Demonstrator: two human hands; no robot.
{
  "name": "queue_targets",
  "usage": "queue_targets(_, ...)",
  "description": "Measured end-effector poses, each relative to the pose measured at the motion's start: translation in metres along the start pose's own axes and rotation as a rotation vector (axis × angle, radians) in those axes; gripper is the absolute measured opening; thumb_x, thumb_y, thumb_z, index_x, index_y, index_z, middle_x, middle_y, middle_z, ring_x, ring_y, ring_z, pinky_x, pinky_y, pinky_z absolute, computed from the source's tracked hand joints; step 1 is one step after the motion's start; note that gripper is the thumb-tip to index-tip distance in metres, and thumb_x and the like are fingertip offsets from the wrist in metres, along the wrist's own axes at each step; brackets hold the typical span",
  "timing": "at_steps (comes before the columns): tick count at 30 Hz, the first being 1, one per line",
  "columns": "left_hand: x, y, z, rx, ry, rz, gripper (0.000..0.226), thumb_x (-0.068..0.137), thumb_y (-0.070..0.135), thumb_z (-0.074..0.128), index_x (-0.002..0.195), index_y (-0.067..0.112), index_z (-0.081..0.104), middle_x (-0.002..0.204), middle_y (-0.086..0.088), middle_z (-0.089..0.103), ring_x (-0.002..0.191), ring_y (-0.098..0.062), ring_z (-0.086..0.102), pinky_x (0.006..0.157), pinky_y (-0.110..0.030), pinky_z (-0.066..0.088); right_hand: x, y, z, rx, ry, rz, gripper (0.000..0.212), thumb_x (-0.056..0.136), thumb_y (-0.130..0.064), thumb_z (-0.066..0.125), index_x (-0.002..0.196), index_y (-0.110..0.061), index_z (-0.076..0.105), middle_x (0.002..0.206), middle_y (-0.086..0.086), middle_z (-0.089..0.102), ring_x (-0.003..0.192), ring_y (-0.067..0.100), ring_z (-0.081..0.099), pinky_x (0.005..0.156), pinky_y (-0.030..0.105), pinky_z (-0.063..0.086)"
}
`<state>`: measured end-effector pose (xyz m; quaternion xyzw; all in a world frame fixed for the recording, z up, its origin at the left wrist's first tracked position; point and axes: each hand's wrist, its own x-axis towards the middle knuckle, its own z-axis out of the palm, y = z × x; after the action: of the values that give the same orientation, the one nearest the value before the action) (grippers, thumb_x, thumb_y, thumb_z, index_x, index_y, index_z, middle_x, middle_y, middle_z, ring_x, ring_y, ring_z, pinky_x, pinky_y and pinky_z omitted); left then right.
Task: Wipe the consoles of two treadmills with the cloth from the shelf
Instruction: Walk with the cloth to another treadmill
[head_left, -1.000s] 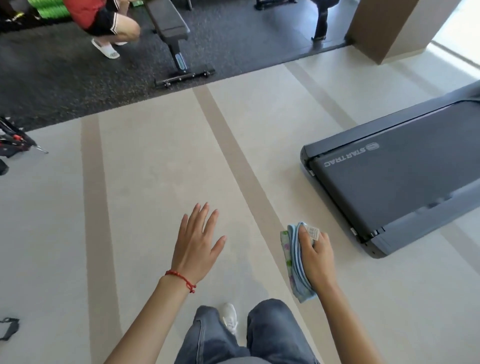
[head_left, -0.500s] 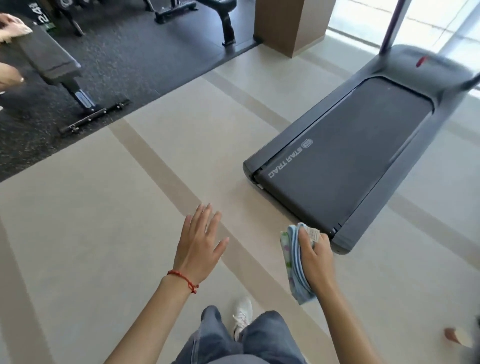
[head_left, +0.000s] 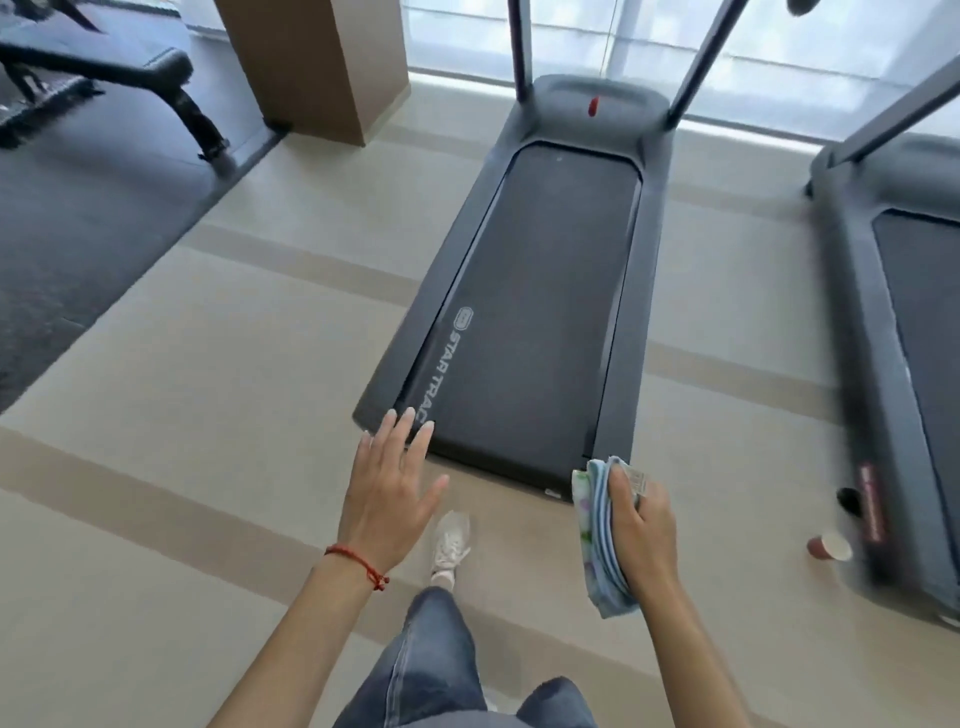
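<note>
I've swung round to face the treadmill (head_left: 535, 291) squarely; my right hand (head_left: 641, 525) clamps the cloth (head_left: 592, 535), my left hand (head_left: 392, 488) spread empty; consoles remain unwiped, out of view.

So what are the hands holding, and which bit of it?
The right hand grips a folded cloth along its edge, fingers curled over the top. The left hand holds nothing.

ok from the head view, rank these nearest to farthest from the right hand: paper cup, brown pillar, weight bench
From the right hand:
1. paper cup, on the floor to its right
2. brown pillar, far ahead on the left
3. weight bench, farthest, top left
</note>
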<state>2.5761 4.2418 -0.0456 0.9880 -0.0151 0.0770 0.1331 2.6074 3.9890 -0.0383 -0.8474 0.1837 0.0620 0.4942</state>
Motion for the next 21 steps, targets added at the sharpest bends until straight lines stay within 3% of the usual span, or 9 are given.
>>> queue_targets(4,0.083,-0.03,0.008,0.005,-0.021,0.085,0.055,0.087,0.041,0.038,0.13,0.007,0.043,0.134,-0.018,0.049,0.129,-0.031,0.033,0.099,-0.055,0.037,0.052,-0.037,0.023,0.071,0.105,0.057,0.037,0.094,-0.042,0.045,0.064,-0.02,0.045,0.078,0.008,0.053,0.063,0.016,0.052,0.053,0.029,0.038)
queue_targets(10,0.193,-0.057,0.002,0.017,-0.038,0.186,0.055,0.087,0.041,0.038,0.131,0.008,0.042,0.133,-0.018,0.049,0.128,-0.033,0.036,0.1,-0.053,0.037,0.117,-0.09,0.042,0.105,0.198,0.077,0.03,0.094,-0.041,0.045,0.069,-0.022,0.046,0.089,0.01,0.055,0.072,0.014,0.055,0.058,0.027,0.04)
queue_targets(15,0.259,-0.063,0.007,0.008,-0.048,0.203,0.055,0.087,0.041,0.037,0.13,0.008,0.043,0.132,-0.019,0.05,0.126,-0.034,0.038,0.097,-0.055,0.037,0.166,-0.11,0.044,0.09,0.256,0.123,0.04,0.09,-0.053,0.042,0.063,-0.024,0.043,0.081,0.011,0.054,0.066,0.021,0.054,0.058,0.03,0.04)
queue_targets(18,0.293,-0.061,0.013,0.004,-0.062,0.223,0.055,0.087,0.042,0.037,0.13,0.008,0.042,0.132,-0.02,0.051,0.126,-0.035,0.039,0.097,-0.055,0.037,0.194,-0.118,0.041,0.089,0.291,0.171,0.049,0.083,-0.066,0.038,0.067,-0.02,0.048,0.083,0.017,0.059,0.067,0.028,0.061,0.06,0.033,0.05)
queue_targets(21,0.331,-0.06,0.02,0.001,-0.065,0.237,0.055,0.089,0.044,0.034,0.131,0.01,0.039,0.134,-0.018,0.049,0.128,-0.031,0.033,0.099,-0.054,0.035,0.226,-0.134,0.036,0.104,0.315,0.181,0.045,0.087,-0.06,0.04,0.068,-0.021,0.048,0.088,0.018,0.058,0.072,0.029,0.062,0.067,0.04,0.053)
